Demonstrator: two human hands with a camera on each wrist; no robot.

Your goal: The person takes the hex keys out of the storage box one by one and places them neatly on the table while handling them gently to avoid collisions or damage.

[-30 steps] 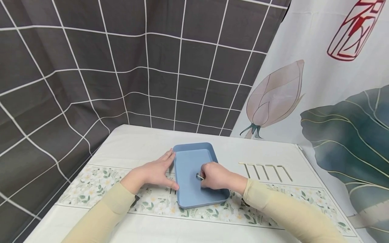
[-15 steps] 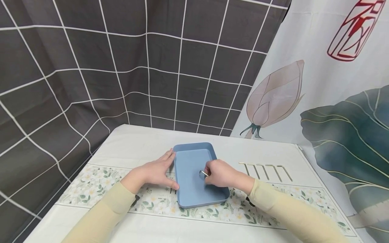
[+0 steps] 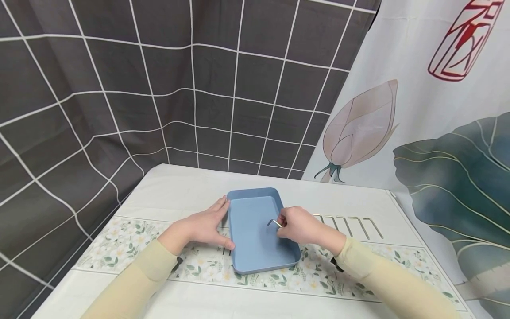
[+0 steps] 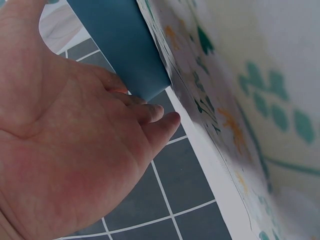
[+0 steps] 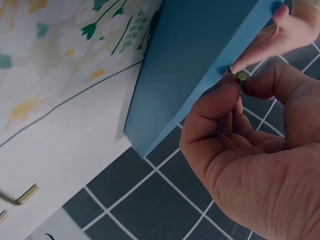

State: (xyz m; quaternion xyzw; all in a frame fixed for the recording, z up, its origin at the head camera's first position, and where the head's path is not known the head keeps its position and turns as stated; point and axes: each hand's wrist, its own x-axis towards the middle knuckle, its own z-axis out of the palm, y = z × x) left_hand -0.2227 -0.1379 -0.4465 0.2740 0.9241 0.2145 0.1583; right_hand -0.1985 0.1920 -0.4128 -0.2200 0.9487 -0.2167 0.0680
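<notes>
My right hand (image 3: 300,226) pinches a hex key (image 3: 275,222) between thumb and fingertips, over the right part of a shallow blue tray (image 3: 251,254). The bent end of the key points left out of the grip; the rest is hidden by the fingers. In the right wrist view a hexagonal end of the hex key (image 5: 242,76) shows between thumb and forefinger. My left hand (image 3: 205,228) lies along the tray's left side, fingers straight, thumb and fingertips at its wall. The left wrist view shows that open palm (image 4: 75,125) beside the blue tray wall (image 4: 120,45).
Several more hex keys (image 3: 364,227) lie in a row on the white tabletop, right of the tray. A floral band (image 3: 199,266) crosses the tablecloth. Behind the table hang a dark checked curtain (image 3: 215,110) and a white printed one (image 3: 370,168).
My right hand has moved rightward over the tray with the hex key, toward its right wall. More of the key's bent end shows now. The left hand and the tray have stayed put.
</notes>
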